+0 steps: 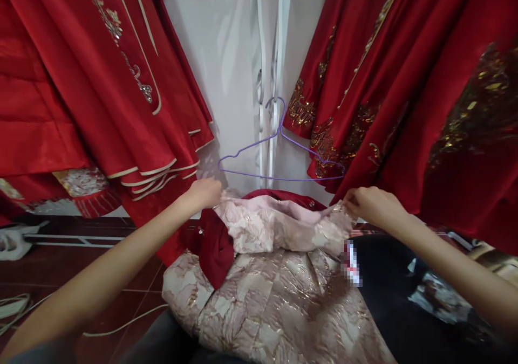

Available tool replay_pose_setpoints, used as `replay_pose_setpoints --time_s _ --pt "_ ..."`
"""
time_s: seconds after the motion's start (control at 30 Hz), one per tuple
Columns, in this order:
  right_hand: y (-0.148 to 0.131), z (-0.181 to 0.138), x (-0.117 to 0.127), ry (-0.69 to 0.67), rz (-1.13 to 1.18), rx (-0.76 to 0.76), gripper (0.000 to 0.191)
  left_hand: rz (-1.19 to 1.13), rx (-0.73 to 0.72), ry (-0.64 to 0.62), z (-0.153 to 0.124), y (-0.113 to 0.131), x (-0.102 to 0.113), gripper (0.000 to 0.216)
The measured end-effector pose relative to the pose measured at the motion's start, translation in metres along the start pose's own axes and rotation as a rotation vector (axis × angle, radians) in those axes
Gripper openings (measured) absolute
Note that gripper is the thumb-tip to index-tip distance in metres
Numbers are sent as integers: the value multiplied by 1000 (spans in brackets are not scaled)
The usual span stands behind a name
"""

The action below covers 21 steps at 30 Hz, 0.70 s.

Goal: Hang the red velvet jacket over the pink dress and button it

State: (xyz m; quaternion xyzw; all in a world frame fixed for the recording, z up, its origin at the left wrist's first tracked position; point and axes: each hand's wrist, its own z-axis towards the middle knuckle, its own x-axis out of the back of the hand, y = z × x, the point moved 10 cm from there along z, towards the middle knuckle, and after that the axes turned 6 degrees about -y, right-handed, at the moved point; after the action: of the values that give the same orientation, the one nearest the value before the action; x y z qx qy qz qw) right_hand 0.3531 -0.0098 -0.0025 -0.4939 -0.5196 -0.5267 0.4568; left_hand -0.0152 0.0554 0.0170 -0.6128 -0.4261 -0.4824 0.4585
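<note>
A pale pink brocade garment (pixel 279 288) with a dark red lining lies across my lap. My left hand (pixel 204 192) is closed on its upper left edge. On the right, my right hand (pixel 370 205) pinches the upper right edge. Both hands hold the top of the garment stretched wide. Just behind the garment, a purple wire hanger (pixel 279 153) hangs from a white rail (pixel 267 56) against the wall, a short way above and between my hands.
Red embroidered robes (pixel 101 83) hang at the left, and red robes with gold embroidery (pixel 424 100) hang at the right. A dark tiled floor (pixel 81 245) with white cables lies at the lower left. Dark items sit at the lower right.
</note>
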Motion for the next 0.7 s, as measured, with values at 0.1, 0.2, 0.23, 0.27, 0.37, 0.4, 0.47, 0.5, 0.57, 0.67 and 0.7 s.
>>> replay_pose_setpoints --time_s 0.1,0.2,0.23,0.27,0.37,0.4,0.47,0.5,0.57,0.67,0.7 --pt "-16 -21 32 130 -14 7 29 -9 -273 119 -11 57 22 33" --pt "-29 -37 68 251 3 24 31 -77 -612 254 -21 121 40 33" --pt "-31 -41 79 288 15 24 31 -86 -689 308 -22 139 43 32" --pt "-33 -44 88 325 29 21 31 -80 -742 358 -21 154 43 31" --pt "-32 -48 109 411 58 9 30 -67 -779 379 -1 186 27 29" --pt "-31 -46 112 423 63 14 29 -90 -765 363 8 191 19 30" --pt "-27 -40 113 426 75 43 26 -157 -729 324 24 195 4 31" --pt "-23 -36 111 431 83 59 25 -197 -723 314 29 194 -1 31" --pt "-11 -28 107 462 102 77 22 -290 -743 308 31 189 -7 31" --pt "15 -19 98 530 110 70 18 -457 -831 290 22 175 -4 33" --pt "24 -16 94 541 104 67 17 -502 -867 267 17 172 -3 32"
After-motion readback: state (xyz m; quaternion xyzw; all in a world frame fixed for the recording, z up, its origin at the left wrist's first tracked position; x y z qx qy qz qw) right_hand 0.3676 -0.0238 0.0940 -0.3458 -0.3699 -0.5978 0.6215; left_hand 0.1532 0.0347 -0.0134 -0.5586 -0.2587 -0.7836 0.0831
